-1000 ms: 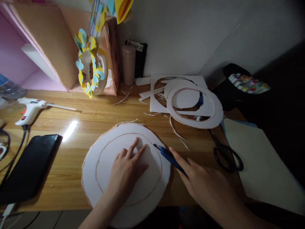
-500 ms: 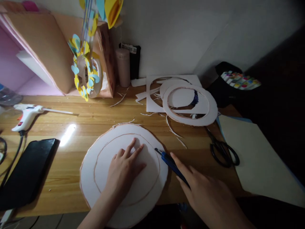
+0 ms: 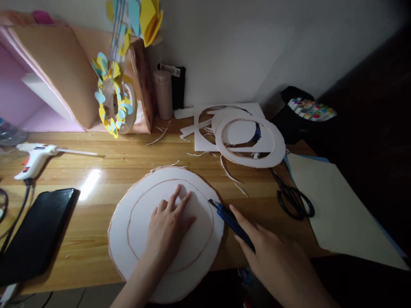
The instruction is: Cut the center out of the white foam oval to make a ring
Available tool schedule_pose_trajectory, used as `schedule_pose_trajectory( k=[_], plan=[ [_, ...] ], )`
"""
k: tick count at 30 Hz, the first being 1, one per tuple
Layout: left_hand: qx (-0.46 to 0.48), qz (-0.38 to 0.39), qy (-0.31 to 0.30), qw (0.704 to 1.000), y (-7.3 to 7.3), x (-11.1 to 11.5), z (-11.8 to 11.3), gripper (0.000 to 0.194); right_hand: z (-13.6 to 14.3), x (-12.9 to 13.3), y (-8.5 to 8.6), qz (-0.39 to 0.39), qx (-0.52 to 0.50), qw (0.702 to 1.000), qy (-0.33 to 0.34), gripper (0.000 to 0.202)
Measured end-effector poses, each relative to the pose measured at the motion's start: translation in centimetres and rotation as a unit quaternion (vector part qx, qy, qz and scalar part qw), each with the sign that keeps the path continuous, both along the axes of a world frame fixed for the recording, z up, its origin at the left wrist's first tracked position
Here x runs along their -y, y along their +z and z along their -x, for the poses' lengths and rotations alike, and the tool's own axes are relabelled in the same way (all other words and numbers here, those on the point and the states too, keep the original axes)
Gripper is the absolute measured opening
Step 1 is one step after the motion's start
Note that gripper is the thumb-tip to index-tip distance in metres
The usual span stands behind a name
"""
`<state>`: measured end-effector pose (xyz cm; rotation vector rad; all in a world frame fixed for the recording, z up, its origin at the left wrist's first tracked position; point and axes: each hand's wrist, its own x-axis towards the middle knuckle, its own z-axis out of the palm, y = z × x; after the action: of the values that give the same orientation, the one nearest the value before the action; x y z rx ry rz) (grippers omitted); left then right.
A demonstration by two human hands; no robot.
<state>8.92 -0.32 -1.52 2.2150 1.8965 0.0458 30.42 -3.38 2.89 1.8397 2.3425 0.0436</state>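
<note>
"well, where is the white disc (image 3: 201,237) held?"
"over the table's (image 3: 93,222) front edge, pressed by the left hand (image 3: 164,224), fingers spread; the blue cutter (image 3: 231,223) is gripped by the right hand (image 3: 269,250). open room is left toward the phone (image 3: 40,233)."

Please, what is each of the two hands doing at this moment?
Left hand: open, fingers spread, pressing on the round white board.
Right hand: closed around the blue utility knife.

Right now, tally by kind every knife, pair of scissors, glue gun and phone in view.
Blue utility knife: 1, in the right hand
Black-handled scissors: 1
White glue gun: 1
Black phone: 1
Total: 4
</note>
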Motion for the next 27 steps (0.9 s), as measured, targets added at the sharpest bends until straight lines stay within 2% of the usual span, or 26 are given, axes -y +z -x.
schedule_pose_trajectory(
  k=[6,10,13,19,27],
  plan=[
    [-0.071,0.005,0.057,0.996,0.7,0.7,-2.7,0.057,0.5,-5.7,1.7,0.052,0.007,0.997,0.050,0.055],
    [-0.093,0.055,0.052,0.993,1.5,-0.3,-3.0,0.062,1.3,-9.8,2.3,0.040,-0.020,0.992,0.120,0.052],
    [-0.119,0.031,0.065,0.990,1.5,-1.2,-3.1,0.066,1.3,-11.8,2.0,0.035,-0.034,0.987,0.152,0.053],
    [-0.146,-0.001,0.070,0.987,0.4,-1.5,-3.3,0.066,0.0,-12.7,1.7,0.052,-0.014,0.982,0.180,0.057],
    [-0.123,0.021,0.080,0.989,0.3,-1.6,-3.3,0.065,-0.1,-11.9,1.8,0.038,0.063,0.979,0.189,0.060]
  ],
)
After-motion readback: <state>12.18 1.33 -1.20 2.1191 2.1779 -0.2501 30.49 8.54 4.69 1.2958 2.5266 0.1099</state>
